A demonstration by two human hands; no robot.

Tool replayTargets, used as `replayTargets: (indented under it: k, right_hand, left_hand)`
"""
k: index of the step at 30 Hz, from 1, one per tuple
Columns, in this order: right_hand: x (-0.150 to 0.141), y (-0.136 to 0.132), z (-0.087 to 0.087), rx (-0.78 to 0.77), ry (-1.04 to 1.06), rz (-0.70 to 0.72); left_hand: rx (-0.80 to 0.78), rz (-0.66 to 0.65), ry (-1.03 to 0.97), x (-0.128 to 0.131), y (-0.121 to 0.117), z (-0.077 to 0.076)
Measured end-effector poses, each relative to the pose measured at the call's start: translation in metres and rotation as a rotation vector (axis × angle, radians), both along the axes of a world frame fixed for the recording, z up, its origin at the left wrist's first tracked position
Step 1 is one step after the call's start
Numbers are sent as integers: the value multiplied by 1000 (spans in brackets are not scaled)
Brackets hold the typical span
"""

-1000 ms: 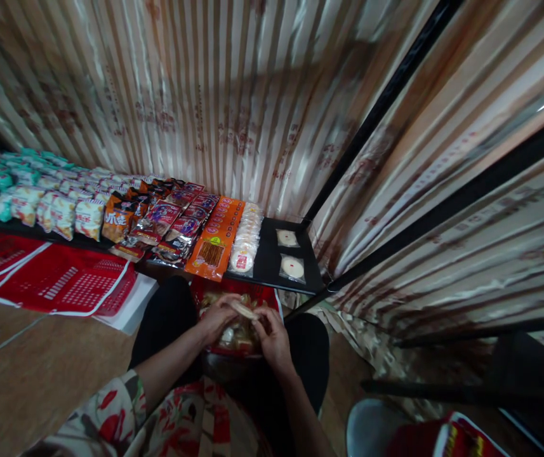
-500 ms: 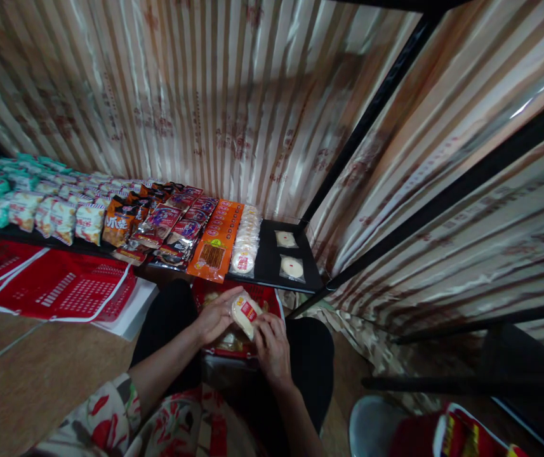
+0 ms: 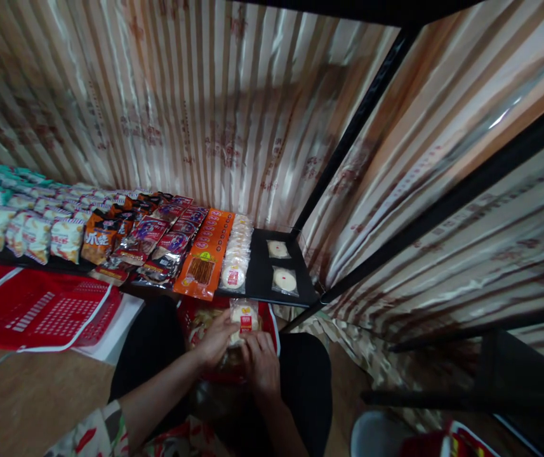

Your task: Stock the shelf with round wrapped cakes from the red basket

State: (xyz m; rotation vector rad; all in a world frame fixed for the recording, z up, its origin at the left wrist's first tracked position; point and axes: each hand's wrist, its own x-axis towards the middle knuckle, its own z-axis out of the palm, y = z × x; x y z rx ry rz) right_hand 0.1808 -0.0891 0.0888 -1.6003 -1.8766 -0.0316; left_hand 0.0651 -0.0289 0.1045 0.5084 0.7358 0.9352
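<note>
Holds a wrapped packet [image 3: 242, 314] above a red basket [image 3: 270, 315] between the knees [image 3: 305, 355], with the fingers of the left hand [image 3: 218, 338] clamped on its left edge and those of the right hand [image 3: 261, 358] clamped on its lower right edge. Looks pale cream and rounded inside clear film [image 3: 242, 303]. Bears a red label [image 3: 245, 323] with light lettering in the middle and a small yellow mark above. Faces label side up, near the front edge of a black shelf [image 3: 262, 270] with a row of similar packets [image 3: 236, 260] on it.

Whitish packet [image 3: 242, 317], red label [image 3: 245, 324]
</note>
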Motion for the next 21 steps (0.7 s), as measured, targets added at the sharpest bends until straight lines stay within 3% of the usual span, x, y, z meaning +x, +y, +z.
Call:
replayTargets:
  k: [7,12,15,18,21]
  right_hand:
    - [17,16,15,-54,144,167]
    - [42,42,26,-22,265,-25]
    - [56,60,32,-96,355,-134]
    - [64,75,35,-260,529,-133]
    - [69,88,37,-366,726,-38]
  left_hand:
    - [74,79,161,8,15,9]
    - [134,58,138,17,26,19]
    - [140,68,129,24,35,23]
    - [161,57,128,31,46,28]
    - [207,57,149,39,62,34]
